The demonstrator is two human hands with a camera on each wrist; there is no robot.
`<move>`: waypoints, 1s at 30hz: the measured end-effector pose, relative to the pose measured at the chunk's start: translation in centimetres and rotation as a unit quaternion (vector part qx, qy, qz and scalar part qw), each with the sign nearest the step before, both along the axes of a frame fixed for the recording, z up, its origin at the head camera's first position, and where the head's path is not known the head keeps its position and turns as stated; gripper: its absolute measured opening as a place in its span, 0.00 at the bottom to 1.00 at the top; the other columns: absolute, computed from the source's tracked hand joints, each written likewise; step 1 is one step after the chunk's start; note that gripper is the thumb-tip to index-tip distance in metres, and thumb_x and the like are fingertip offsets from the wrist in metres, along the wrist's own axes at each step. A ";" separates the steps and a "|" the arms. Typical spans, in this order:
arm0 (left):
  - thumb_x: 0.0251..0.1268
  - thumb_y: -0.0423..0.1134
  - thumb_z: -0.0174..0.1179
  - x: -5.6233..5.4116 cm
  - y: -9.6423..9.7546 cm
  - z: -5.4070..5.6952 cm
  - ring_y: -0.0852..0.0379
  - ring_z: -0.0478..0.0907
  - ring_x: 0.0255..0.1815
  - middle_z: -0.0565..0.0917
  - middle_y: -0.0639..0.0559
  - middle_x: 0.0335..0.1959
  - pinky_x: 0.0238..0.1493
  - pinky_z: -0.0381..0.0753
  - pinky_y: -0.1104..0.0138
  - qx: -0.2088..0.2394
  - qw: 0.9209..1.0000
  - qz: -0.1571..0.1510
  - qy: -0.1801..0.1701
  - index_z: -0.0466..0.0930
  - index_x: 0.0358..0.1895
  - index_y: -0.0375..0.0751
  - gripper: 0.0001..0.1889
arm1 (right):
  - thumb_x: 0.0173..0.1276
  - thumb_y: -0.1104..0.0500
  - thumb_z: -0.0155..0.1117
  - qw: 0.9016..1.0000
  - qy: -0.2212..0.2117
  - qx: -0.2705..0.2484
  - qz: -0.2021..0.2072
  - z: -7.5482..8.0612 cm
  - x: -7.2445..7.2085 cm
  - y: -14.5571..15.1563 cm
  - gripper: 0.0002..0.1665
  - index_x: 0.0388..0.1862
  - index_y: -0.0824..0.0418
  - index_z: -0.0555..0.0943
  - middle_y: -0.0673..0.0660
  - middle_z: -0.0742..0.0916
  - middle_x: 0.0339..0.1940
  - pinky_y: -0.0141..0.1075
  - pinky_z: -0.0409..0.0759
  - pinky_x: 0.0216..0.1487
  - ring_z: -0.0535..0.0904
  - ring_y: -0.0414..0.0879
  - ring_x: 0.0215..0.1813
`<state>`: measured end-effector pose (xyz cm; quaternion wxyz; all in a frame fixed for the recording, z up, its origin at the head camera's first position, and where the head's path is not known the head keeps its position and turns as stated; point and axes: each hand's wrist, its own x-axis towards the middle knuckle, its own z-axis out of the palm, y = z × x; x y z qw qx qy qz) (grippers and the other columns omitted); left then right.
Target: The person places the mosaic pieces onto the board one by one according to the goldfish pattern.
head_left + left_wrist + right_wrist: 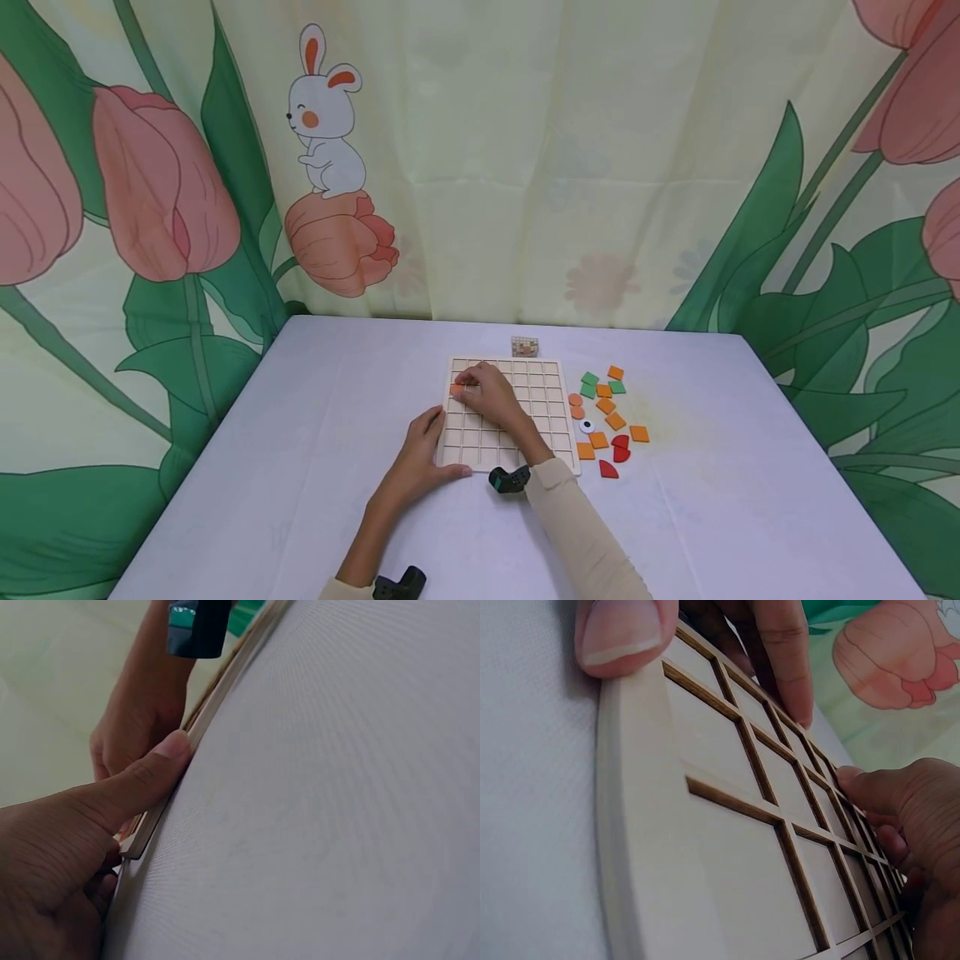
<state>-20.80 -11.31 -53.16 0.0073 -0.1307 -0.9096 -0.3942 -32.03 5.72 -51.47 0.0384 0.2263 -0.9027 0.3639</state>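
A pale wooden grid board (495,454) with rows of square cells lies flat on the table. My left hand (420,460) holds its near left corner, fingers along the left side and thumb on the front edge. In the left wrist view the thumb (161,761) touches the board's rim. Over the far left cells, my right hand (491,398) pinches a small orange piece (456,389) at the left column. The right wrist view shows the right hand (930,810) with thumb on the grid; the piece is hidden there.
Right of the board lie loose orange squares (639,433), green squares (590,378), orange discs (575,400), red quarter-round pieces (608,469) and an eye disc (587,426). A small patterned card (525,347) sits behind the board on the white-covered table (315,433).
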 end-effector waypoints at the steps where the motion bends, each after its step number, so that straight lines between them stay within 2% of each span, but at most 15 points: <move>1: 0.44 0.59 0.75 0.0 0.0 0.1 0.40 0.52 0.75 0.57 0.38 0.75 0.70 0.62 0.49 0.002 1.000 0.003 -0.003 0.57 0.74 0.30 0.57 | 0.65 0.55 0.69 1.000 -0.002 0.002 -0.001 0.0 0.0 0.0 0.13 0.47 0.57 0.85 0.51 0.81 0.41 0.41 0.78 0.50 0.77 0.45 0.46; 11: 0.39 0.56 0.79 -0.4 0.3 0.3 0.42 0.51 0.74 0.57 0.39 0.73 0.70 0.62 0.50 0.018 1.000 0.012 -0.023 0.58 0.73 0.30 0.59 | 0.66 0.57 0.67 0.999 -0.019 -0.022 0.017 0.2 0.2 0.5 0.14 0.49 0.60 0.84 0.53 0.83 0.44 0.42 0.77 0.53 0.78 0.46 0.49; 17: 0.38 0.55 0.80 -0.5 0.5 0.1 0.43 0.50 0.74 0.57 0.40 0.73 0.70 0.62 0.51 0.028 0.999 0.021 -0.026 0.58 0.74 0.31 0.59 | 0.69 0.59 0.65 0.996 -0.050 -0.063 0.026 1.5 1.0 1.9 0.14 0.52 0.62 0.81 0.54 0.84 0.47 0.42 0.79 0.54 0.80 0.46 0.50; 20: 0.37 0.55 0.80 -0.4 0.6 0.0 0.42 0.50 0.74 0.57 0.40 0.73 0.70 0.62 0.50 0.035 0.999 0.022 -0.029 0.58 0.74 0.32 0.60 | 0.69 0.60 0.65 0.995 -0.049 -0.088 0.011 2.3 1.4 3.1 0.14 0.51 0.63 0.82 0.54 0.85 0.45 0.41 0.81 0.50 0.81 0.47 0.48; 25: 0.36 0.55 0.80 -0.3 0.7 0.1 0.41 0.49 0.75 0.57 0.40 0.73 0.71 0.61 0.49 0.035 0.999 0.024 -0.031 0.57 0.75 0.34 0.61 | 0.69 0.60 0.65 0.993 -0.014 -0.113 -0.035 3.4 2.0 6.3 0.12 0.48 0.64 0.83 0.55 0.86 0.40 0.41 0.80 0.42 0.82 0.50 0.43; 30: 0.36 0.56 0.80 -0.3 0.6 0.4 0.41 0.49 0.75 0.57 0.40 0.73 0.71 0.59 0.49 0.028 0.999 0.032 -0.025 0.57 0.75 0.34 0.61 | 0.69 0.59 0.64 0.990 0.003 -0.106 -0.093 3.6 2.5 9.6 0.11 0.47 0.63 0.83 0.57 0.86 0.40 0.38 0.80 0.40 0.81 0.50 0.42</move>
